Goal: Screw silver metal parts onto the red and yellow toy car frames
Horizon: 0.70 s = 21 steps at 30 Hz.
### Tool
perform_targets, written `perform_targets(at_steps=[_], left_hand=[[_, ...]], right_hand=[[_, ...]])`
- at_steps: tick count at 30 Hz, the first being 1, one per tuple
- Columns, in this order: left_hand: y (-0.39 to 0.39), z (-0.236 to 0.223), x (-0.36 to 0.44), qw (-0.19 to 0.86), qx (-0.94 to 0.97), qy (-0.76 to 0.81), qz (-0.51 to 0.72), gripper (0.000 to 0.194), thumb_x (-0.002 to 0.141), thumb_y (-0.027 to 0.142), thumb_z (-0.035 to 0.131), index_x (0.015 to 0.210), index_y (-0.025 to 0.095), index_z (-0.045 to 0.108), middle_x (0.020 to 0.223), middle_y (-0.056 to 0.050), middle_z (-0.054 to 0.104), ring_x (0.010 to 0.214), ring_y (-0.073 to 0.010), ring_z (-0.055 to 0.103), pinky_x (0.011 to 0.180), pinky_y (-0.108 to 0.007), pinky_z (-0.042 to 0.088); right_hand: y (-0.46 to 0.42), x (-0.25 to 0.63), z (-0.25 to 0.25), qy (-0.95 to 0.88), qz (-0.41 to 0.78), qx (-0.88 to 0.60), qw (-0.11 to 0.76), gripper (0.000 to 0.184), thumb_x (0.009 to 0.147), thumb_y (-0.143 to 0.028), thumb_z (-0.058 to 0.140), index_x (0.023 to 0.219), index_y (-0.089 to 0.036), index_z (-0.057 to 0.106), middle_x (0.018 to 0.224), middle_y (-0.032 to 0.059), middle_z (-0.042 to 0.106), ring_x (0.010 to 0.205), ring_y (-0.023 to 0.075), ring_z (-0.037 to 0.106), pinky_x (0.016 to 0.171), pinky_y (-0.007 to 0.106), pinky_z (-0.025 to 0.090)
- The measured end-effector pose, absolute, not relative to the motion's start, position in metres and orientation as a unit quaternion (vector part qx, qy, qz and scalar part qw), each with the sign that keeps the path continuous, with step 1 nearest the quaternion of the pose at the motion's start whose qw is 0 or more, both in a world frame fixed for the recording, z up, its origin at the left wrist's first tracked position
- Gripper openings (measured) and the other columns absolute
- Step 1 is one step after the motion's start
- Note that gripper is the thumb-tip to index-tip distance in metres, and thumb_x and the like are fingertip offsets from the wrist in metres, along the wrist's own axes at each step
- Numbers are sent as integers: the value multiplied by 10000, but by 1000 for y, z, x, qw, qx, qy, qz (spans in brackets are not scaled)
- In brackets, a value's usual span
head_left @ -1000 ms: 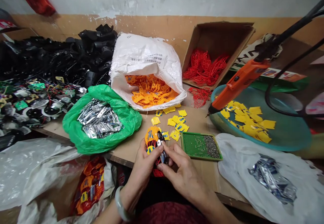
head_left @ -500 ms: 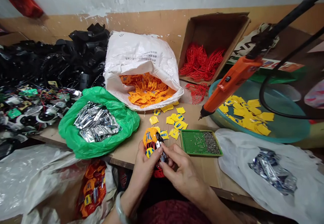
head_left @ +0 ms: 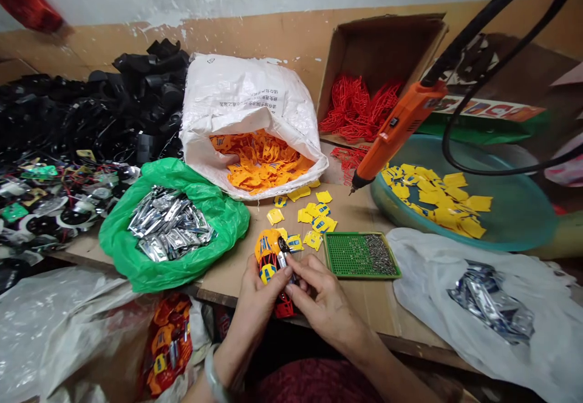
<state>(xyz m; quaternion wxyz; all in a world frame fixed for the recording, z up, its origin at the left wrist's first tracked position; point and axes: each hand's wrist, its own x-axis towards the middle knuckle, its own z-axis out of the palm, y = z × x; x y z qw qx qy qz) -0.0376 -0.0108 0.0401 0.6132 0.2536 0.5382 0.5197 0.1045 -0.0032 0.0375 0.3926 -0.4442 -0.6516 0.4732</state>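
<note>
An orange toy car body [head_left: 268,243] with a yellow-and-blue panel and red parts is held over the table's near edge. My left hand [head_left: 255,297] is closed around its left side, the thumb lying across it. With thumb and fingertips, my right hand [head_left: 324,294] pinches a silver strip-like part [head_left: 282,260] against the car's right side, beside a black wheel. The fingers partly cover that part, so whether it is seated cannot be made out. Just beyond the car lie loose yellow panels [head_left: 322,224]. A green screw tray [head_left: 348,256] sits to the right.
An orange electric screwdriver [head_left: 396,133] hangs at right above a teal basin [head_left: 523,221] of yellow panels. A green bag [head_left: 228,221] holds silver parts; a white sack [head_left: 246,87] holds orange shells. Black parts [head_left: 150,87] are heaped at left. A cardboard box [head_left: 378,39] holds red pieces.
The view has shifted slightly, and the hanging screwdriver appears a little further left with its cable looped differently. Both hands keep the same hold on the car and the silver part.
</note>
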Motion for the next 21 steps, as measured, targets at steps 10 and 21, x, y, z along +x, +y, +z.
perform_targets(at_steps=[10, 21], left_hand=[[-5, 37, -34, 624, 211, 521, 542, 508, 634, 318, 923, 1015, 131, 643, 816, -35, 755, 675, -155, 679, 640, -249, 543], [-6, 41, -29, 700, 169, 459, 520, 509, 652, 316, 907, 1076, 136, 688, 898, -69, 763, 741, -181, 689, 729, -290, 552]], right_hand=[[-2, 103, 37, -629, 476, -467, 399, 387, 839, -182, 681, 1222, -177, 737, 884, 16, 547, 694, 127, 517, 589, 256, 468], [7, 116, 39, -437, 633, -471, 432, 331, 777, -362, 768, 1043, -181, 690, 819, -4, 585, 678, 120, 567, 609, 246, 539]])
